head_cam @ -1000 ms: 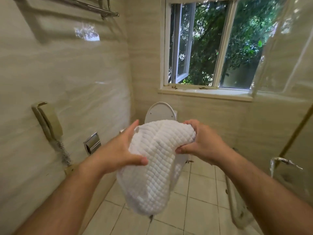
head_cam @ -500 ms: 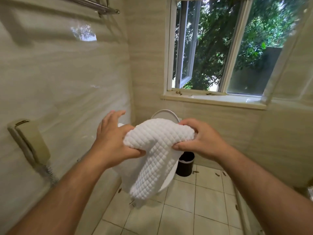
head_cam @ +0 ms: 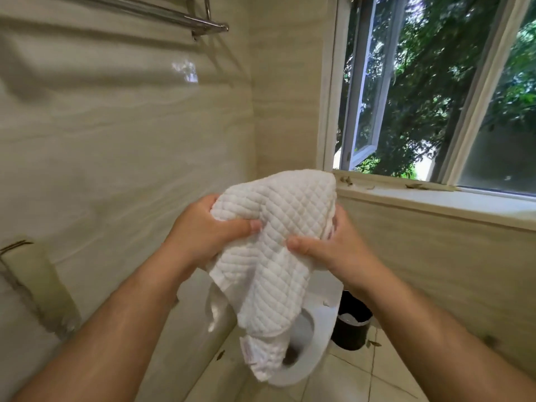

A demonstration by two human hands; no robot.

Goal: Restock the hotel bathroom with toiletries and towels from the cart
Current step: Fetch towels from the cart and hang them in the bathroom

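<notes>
**Desk:** What is in the shot, by count?

**Photographer:** One white waffle towel (head_cam: pixel 278 256) and two bare hands, mid-frame in a tiled hotel bathroom. The left hand (head_cam: pixel 203 236) grips the towel's left side, with its thumb curled across the front. The right hand (head_cam: pixel 330 250) grips the right side, thumb pressed into the cloth and fingers wrapped behind. The towel is bunched at the top between them. It hangs loose toward six o'clock, and I can see only the hands touching it.

**Desk:** And around it?

**Photographer:** One chrome towel rack (head_cam: pixel 185 18) is on the wall at eleven o'clock, well above the towel. One window (head_cam: pixel 435 97) is at two o'clock with one sash swung outward. Its sill (head_cam: pixel 435 198) starts at the towel's upper right edge in the frame. One toilet (head_cam: pixel 322 323) sits below at six o'clock, and the towel's lower end hangs in front of its bowl. One black bin (head_cam: pixel 352 335) stands at five o'clock, just beside the toilet. One wall phone (head_cam: pixel 37 285) is at eight o'clock, blurred.

**Desk:** Room to move?

**Photographer:** Bare wall (head_cam: pixel 116 140) stretches from nine to twelve o'clock, between the rack and the hands. Tiled floor (head_cam: pixel 362 381) shows at five o'clock, between the toilet and the wall under the sill.
</notes>
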